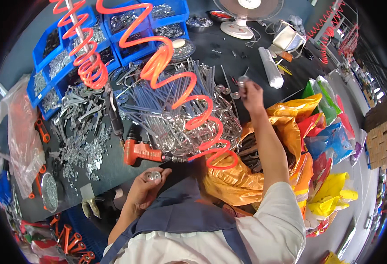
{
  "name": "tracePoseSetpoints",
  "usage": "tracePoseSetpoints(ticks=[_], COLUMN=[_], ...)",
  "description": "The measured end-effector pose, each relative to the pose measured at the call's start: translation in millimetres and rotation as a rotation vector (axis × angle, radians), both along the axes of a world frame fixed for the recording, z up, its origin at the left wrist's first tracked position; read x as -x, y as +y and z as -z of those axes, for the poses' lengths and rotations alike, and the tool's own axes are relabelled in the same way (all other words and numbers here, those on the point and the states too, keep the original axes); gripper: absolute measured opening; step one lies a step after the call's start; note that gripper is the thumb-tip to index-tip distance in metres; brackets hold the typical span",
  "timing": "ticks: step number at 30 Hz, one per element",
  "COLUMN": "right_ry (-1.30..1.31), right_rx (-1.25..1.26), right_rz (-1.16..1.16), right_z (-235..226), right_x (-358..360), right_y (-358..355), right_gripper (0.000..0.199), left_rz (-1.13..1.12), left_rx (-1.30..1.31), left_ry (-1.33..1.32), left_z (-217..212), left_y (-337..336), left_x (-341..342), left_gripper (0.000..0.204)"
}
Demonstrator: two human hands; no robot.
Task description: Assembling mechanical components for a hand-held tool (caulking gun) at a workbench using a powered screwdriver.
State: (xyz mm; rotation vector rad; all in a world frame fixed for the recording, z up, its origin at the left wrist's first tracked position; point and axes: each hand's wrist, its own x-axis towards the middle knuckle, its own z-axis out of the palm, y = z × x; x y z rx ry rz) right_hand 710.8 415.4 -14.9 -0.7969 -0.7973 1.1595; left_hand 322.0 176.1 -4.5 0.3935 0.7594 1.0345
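Observation:
Close to my body, at the table's front edge, my left hand (144, 190) is closed around a small round silver metal piece (153, 176) with a shiny, dished face. My right arm reaches forward over the table, and my right hand (252, 96) pinches a similar round metal piece (243, 79). Beside those fingers lie a few more shiny round pieces (235, 95). A large heap of metal rods (180, 110) spreads to the left of my right hand. Just beyond my left hand lies a red air drill (141, 152).
Coiled orange air hoses (193, 83) hang over the rods. Blue bins (134, 48) of small metal parts stand at the back left; loose metal levers (81, 105) lie before them. An orange sack (233, 185) opens beneath my right arm. A fan (237, 30) stands at the back.

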Motion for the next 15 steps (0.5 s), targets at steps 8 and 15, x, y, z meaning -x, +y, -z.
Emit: tracePoseSetpoints(ticks=[8,15], right_ry=[-0.133,-0.437], right_rx=[-0.017,0.169], right_rz=[-0.258,-0.722], right_z=[-106.3,-58.8], right_x=[101.9,209.6], right_y=[-182.3,-229.5], right_gripper=[0.039,0.031], left_rz=[0.206,0.084], left_rx=[0.036,0.132], left_ry=[-0.09,-0.422], left_z=[-6.8,-2.8], left_y=[-3.7,-0.1], left_x=[-3.1,-10.2], left_gripper=[0.042,0.041])
